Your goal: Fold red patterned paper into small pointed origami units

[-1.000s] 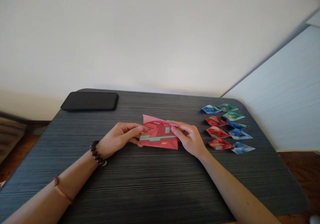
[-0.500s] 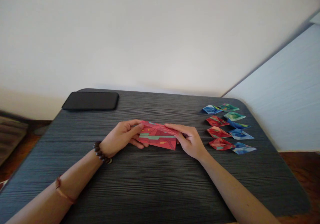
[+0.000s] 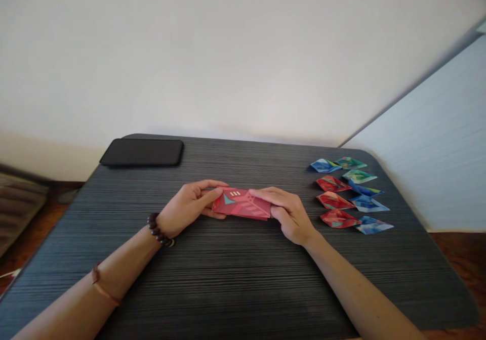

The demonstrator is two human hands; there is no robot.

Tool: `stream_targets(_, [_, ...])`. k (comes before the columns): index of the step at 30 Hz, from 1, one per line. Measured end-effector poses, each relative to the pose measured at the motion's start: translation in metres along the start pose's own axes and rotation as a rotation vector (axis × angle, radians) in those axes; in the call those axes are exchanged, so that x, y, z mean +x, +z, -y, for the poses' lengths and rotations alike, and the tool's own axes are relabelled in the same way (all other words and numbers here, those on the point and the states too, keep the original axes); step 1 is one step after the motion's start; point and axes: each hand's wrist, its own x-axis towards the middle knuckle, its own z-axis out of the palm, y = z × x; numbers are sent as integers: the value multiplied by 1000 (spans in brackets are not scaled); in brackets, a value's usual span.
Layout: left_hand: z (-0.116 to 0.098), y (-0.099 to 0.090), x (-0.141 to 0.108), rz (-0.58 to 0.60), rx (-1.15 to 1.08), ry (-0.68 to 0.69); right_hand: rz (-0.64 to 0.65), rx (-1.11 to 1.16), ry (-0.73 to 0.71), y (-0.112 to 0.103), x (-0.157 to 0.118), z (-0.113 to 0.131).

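Note:
A red patterned sheet of paper (image 3: 245, 203), folded into a narrow strip, is held between both hands above the middle of the table. My left hand (image 3: 192, 202) grips its left end, thumb on the near face and fingers behind. At the right end, my right hand (image 3: 286, 211) pinches the paper, its index finger lying along the top edge. The lower edge shows more than one layer. To the right of my right hand lie several small folded paper shapes: red ones (image 3: 334, 201), blue ones (image 3: 370, 203) and green ones (image 3: 359, 176).
A black phone (image 3: 143, 152) lies flat at the table's back left. The dark, fine-striped table (image 3: 228, 279) stands against a pale wall (image 3: 228, 56). A light panel (image 3: 436, 137) rises past its right back corner.
The near flap of the red paper has been folded up, so the sheet is now narrower and shows a different pattern. Both hands still hold its ends. The view has shifted slightly.

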Motion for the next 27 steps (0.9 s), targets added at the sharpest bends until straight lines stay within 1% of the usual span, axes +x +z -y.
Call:
stream_targets(2, [1,1,0,-6,-3,10,4,48,80,-1,-1,2])
stream_targets(6, [0,3,-1,-14,10,13,-75,31,288,5,0,4])
stream_targets(9, [0,4,-2,-21,27,22,-105,42,363,10,0,2])
stream_targets(14, [1,4,-1,-13,83,64,-117,52,376,12,1,-1])
stream_targets(18, [3,4,-1,-32,136,71,-122,91,401,12,1,-1])
stream_targets(27, [5,3,-2,-29,76,65,-110,48,371,11,1,-2])
